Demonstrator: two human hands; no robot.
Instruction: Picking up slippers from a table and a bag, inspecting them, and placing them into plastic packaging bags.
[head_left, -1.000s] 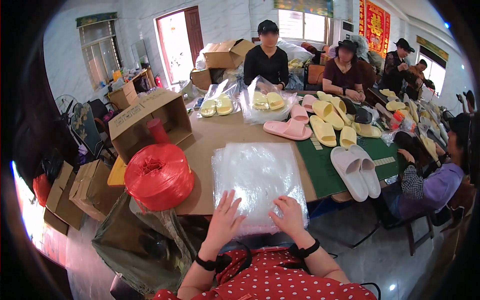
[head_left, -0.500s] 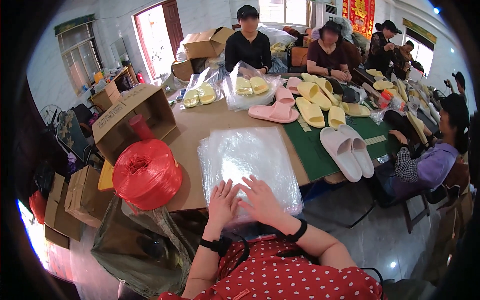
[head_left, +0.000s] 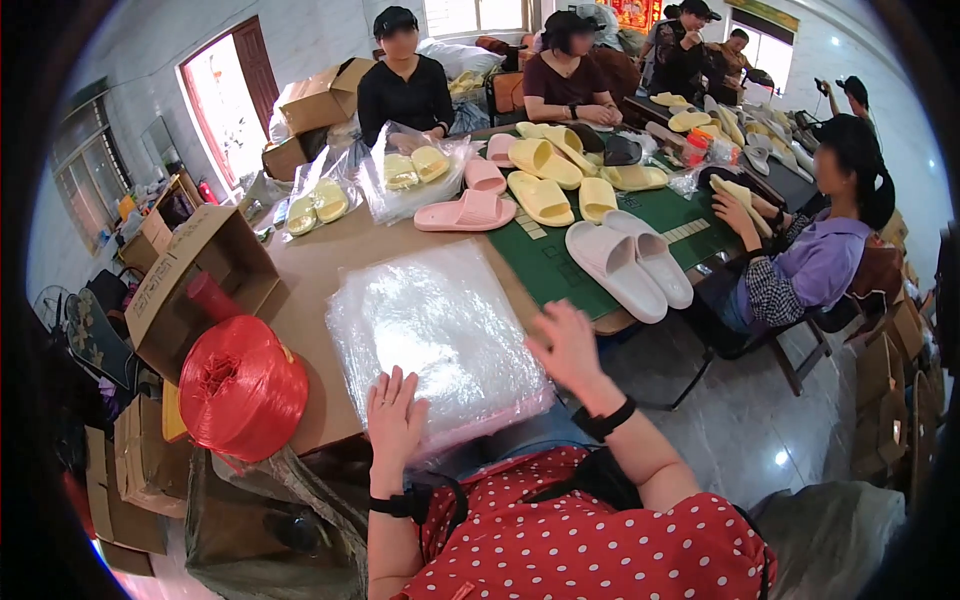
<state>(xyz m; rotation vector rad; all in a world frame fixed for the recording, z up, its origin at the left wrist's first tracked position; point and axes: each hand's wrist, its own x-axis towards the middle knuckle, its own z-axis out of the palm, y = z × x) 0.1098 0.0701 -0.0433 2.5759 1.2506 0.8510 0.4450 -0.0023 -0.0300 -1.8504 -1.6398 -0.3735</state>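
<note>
A stack of clear plastic bags (head_left: 430,330) lies on the brown tabletop in front of me, shiny and slightly uneven at its edges. Fingers stretched out, my left hand (head_left: 396,415) rests on the near left part of the stack. My right hand (head_left: 568,350) is just off the stack's right side, fingers apart and empty, near a pair of pale grey slippers (head_left: 620,265). Those slippers lie side by side on a green mat (head_left: 545,270). Beyond the stack is a pink slipper (head_left: 466,211), with several yellow slippers (head_left: 541,198) to its right.
A big roll of red twine (head_left: 243,388) sits at the table's left edge beside an open carton (head_left: 200,270). Bagged yellow slippers (head_left: 318,205) lie at the far side. A person in purple (head_left: 825,255) sits at the right, handling a slipper; others are across the table.
My view has turned right. My right hand has moved right, off the bags; my left hand stays on them, now apart from it. The person in purple has lifted a slipper.
</note>
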